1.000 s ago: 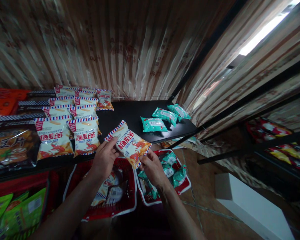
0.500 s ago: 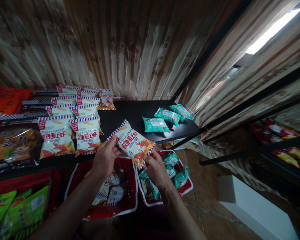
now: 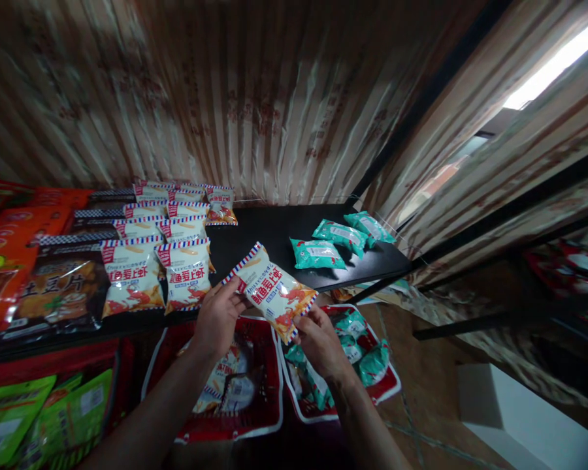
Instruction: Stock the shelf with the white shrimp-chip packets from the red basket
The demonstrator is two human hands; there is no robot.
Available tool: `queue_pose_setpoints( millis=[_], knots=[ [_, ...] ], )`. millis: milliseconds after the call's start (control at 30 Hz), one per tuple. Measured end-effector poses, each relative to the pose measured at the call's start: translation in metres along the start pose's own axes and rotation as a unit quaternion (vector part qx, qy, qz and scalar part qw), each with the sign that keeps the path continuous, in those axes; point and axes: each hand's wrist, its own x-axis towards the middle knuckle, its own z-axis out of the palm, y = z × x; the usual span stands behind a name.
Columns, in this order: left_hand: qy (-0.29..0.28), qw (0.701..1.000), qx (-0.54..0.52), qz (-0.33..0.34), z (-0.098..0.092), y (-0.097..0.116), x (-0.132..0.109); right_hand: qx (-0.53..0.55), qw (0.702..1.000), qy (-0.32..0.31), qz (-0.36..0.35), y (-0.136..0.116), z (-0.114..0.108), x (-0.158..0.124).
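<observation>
A white and orange snack bag (image 3: pixel 273 292) with blue-and-red striped ends is held tilted in front of the shelf, printed side up. My left hand (image 3: pixel 220 320) pinches its upper left end, and my right hand (image 3: pixel 318 339) grips its lower right corner. Matching bags (image 3: pixel 186 277) stand in two rows on the black shelf (image 3: pixel 255 225), left of the held one. Under my left hand, a red basket (image 3: pixel 274 391) contains more such bags. Teal packets (image 3: pixel 355 343) fill a second red basket (image 3: pixel 389 388) below my right hand.
Several teal packets (image 3: pixel 318 253) lie on the shelf's right part. Dark potato-slice bags (image 3: pixel 59 287) and orange packs (image 3: pixel 10 248) stand at the left. Green packets (image 3: pixel 68 405) sit in a basket at lower left. A white box (image 3: pixel 524 411) is on the floor, near black shelf bars (image 3: pixel 490 320).
The view has shifted a little, so the shelf and baskets appear further right and slightly lower. Both hands keep hold of the same snack bag, at nearly the same tilt.
</observation>
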Motion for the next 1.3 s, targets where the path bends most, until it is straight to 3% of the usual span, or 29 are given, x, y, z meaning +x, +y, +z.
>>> queue_pose_setpoints(
  millis=[200, 433, 600, 767, 1100, 1300],
  knots=[
    [-0.057, 0.996, 0.07, 0.002, 0.004, 0.012, -0.007, -0.03, 0.999, 0.008, -0.012, -0.004, -0.014, 0.003],
    [-0.044, 0.986, 0.161, -0.012, 0.008, 0.027, -0.012, -0.059, 0.996, -0.067, -0.004, -0.01, -0.021, 0.003],
    [0.008, 0.981, 0.194, 0.017, 0.004, 0.024, -0.01, -0.067, 0.993, -0.089, -0.026, -0.01, -0.025, 0.008],
    [0.042, 0.98, 0.189, 0.039, 0.001, 0.021, -0.006, -0.05, 0.995, -0.075, -0.047, -0.011, -0.02, 0.011],
    [0.029, 0.975, 0.194, 0.1, -0.006, 0.016, -0.004, -0.008, 0.998, -0.052, -0.045, -0.013, -0.011, 0.011],
    [0.014, 0.978, 0.192, 0.082, -0.001, 0.018, -0.008, 0.002, 0.999, -0.037, -0.039, -0.017, -0.011, 0.01]
  ],
)
